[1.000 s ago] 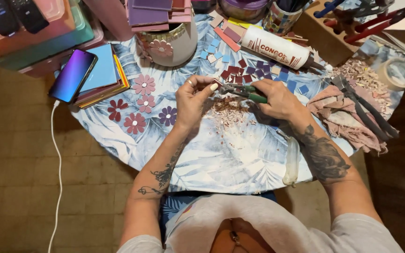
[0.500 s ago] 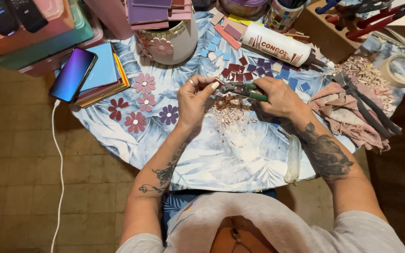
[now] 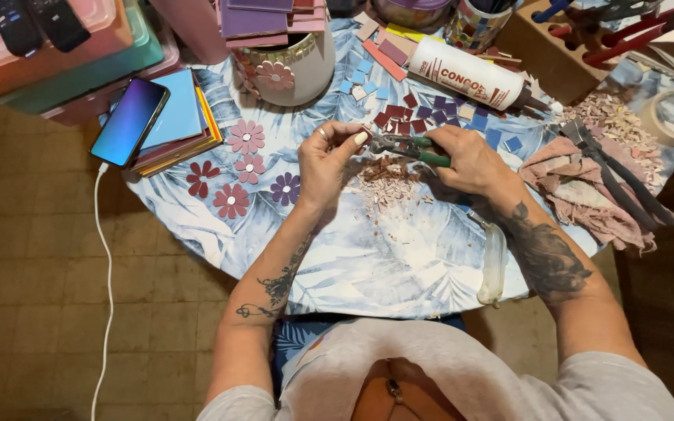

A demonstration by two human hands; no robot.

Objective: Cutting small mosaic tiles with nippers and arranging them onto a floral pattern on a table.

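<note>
Green-handled metal tile nippers (image 3: 411,147) are gripped in the right hand (image 3: 470,160), fingers wrapped closed around the handles, above the middle of the round table with blue leaf-print cloth (image 3: 368,257). Left hand (image 3: 329,160) pinches a small pale tile piece (image 3: 362,138) between thumb and fingertips at the nipper head. Pile of pinkish tile chips (image 3: 388,175) lies just below. Flower-shaped mosaic pieces (image 3: 247,168) sit left; white glue bottle (image 3: 470,74) behind.

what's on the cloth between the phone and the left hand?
Head view: mosaic flowers lie on the tablecloth between the phone and the left hand, pink, dark red and purple, beside a stack of coloured sheets.
</note>
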